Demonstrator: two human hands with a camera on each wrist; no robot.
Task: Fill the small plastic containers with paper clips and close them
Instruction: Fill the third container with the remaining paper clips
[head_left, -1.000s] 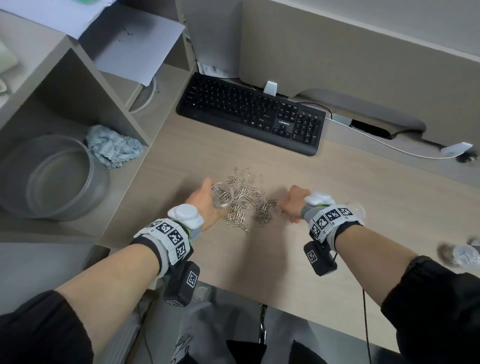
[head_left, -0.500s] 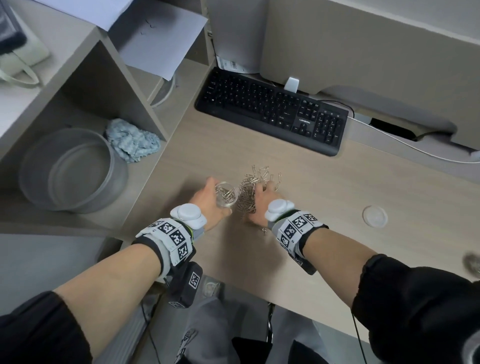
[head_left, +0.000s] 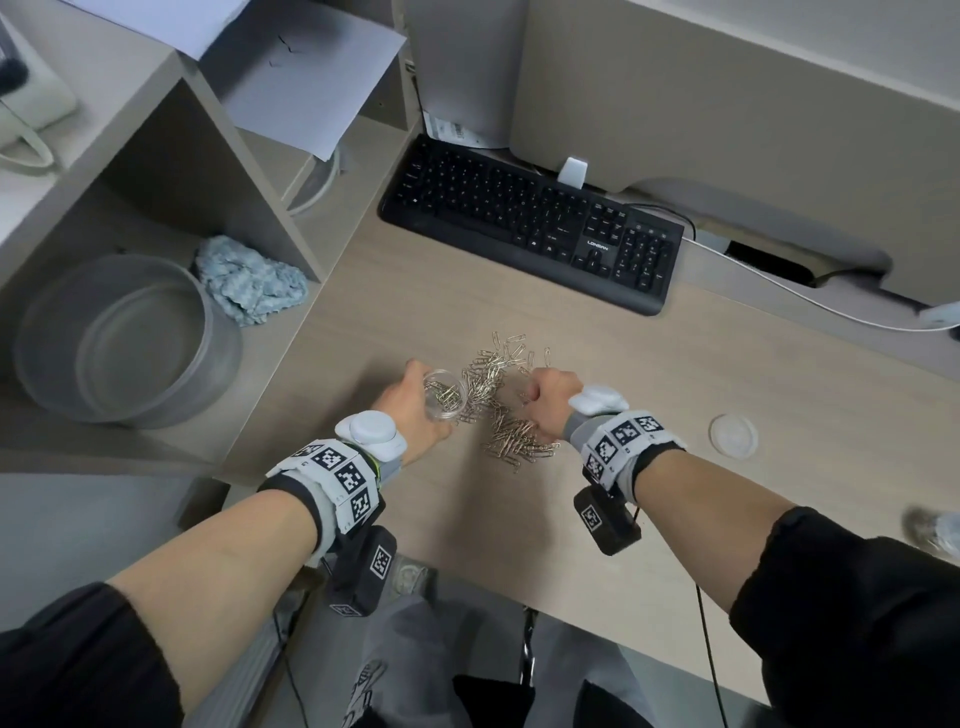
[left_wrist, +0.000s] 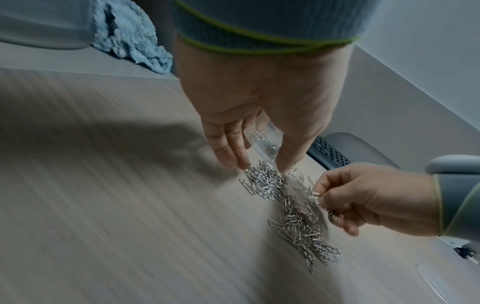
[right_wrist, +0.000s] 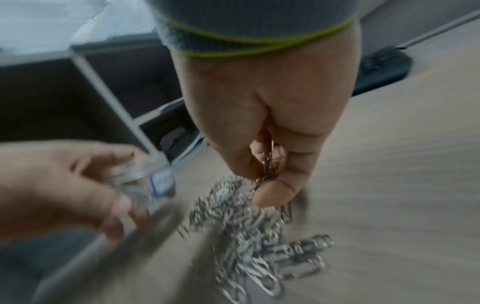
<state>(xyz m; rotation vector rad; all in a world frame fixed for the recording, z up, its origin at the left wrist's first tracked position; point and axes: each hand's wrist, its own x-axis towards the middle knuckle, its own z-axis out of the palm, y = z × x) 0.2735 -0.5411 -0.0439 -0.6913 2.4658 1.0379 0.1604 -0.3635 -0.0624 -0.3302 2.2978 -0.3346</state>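
The desk (head_left: 649, 415) fills the middle of the head view; its near edge runs from lower left to lower right under the forearms, and bare wood lies open at centre right. A shelf unit (head_left: 171, 171) walls off the upper left, with one grey tub (head_left: 124, 343) and one crumpled blue cloth (head_left: 249, 278) in its lower bay. One black keyboard (head_left: 530, 223) lies across the top centre against the partition.

The paper clips (head_left: 498, 395) form one loose silver heap at the centre of the desk, too many to count. One round clear lid (head_left: 732, 435) lies flat at centre right, well apart from the heap.

The left hand (head_left: 410, 410) grips one small clear container (head_left: 444, 397), fingers and thumb curled round its wall, at the heap's left edge; a few clips lie inside. The right hand (head_left: 548, 402), just right of the heap, has fingers together pinching several clips (right_wrist: 267, 164).
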